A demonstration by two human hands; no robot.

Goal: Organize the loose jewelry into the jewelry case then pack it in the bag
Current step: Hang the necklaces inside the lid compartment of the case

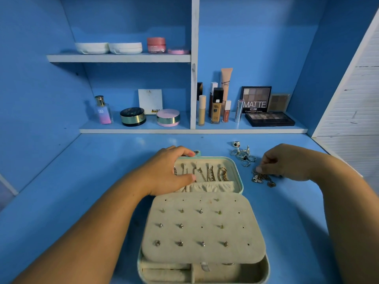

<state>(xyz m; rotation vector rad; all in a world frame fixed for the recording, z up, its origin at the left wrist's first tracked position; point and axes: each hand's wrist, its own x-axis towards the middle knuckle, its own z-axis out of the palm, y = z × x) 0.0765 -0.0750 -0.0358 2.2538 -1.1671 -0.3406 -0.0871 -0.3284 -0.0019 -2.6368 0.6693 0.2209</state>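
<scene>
Jewelry case (266,269) lies open on the blue worktop (82,171), centre near, with its lid (235,171) folded flat on the far side. An earring panel (231,234) carrying rows of studs covers the near base compartments. Several chains (209,174) hang inside the lid above an elastic pocket. The left grip (170,171) grasps the lid: fingers curl over its far rim and the thumb presses the lining beside the chains. The right grip (281,162) is right of the lid, its fingertips pinching a tangle of loose necklaces (260,178) on the worktop. A cluster of rings (244,155) lies just beyond that tangle. Cosmetics stand on the shelf (184,131) at the far edge.
</scene>
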